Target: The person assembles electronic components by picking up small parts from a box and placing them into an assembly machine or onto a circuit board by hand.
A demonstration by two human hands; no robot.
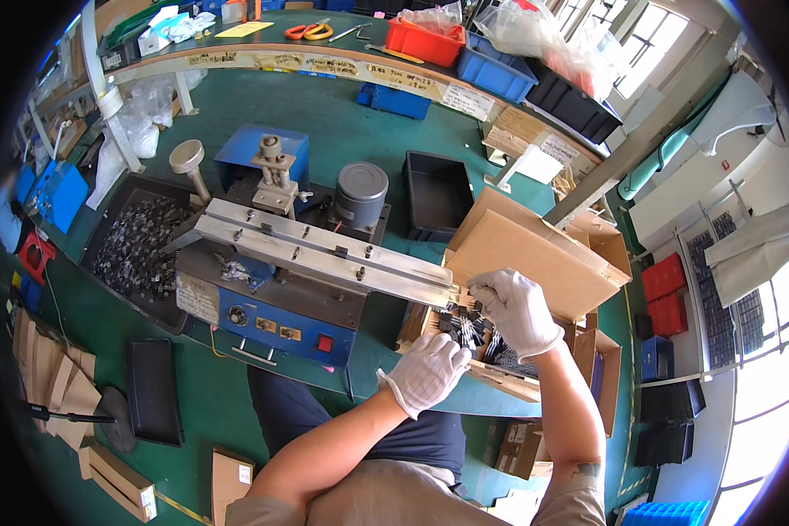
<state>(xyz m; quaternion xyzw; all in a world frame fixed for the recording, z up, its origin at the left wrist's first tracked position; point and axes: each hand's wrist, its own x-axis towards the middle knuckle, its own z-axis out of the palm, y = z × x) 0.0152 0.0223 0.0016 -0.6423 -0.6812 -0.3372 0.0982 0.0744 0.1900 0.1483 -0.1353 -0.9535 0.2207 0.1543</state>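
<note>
White gloves cover both hands at the end of a long metal rail (pixel 316 252), which slopes down to the right from a blue bench machine (pixel 335 331). My right hand (pixel 515 309) is closed in a pinch beside the rail's lower end; whatever lies between its fingertips is too small to make out. My left hand (pixel 430 373) has curled fingers at the near side of a cardboard box (pixel 506 383), and its grip is hidden. Between the hands, small black parts with shiny metal pins (pixel 472 331) lie heaped in that box.
A black tray of loose small parts (pixel 140 241) stands left of the machine. Behind the rail are a grey round canister (pixel 361 195) and a black bin (pixel 438 195). A raised cardboard flap (pixel 535 250) stands behind my right hand. A shelf (pixel 316 63) spans the back.
</note>
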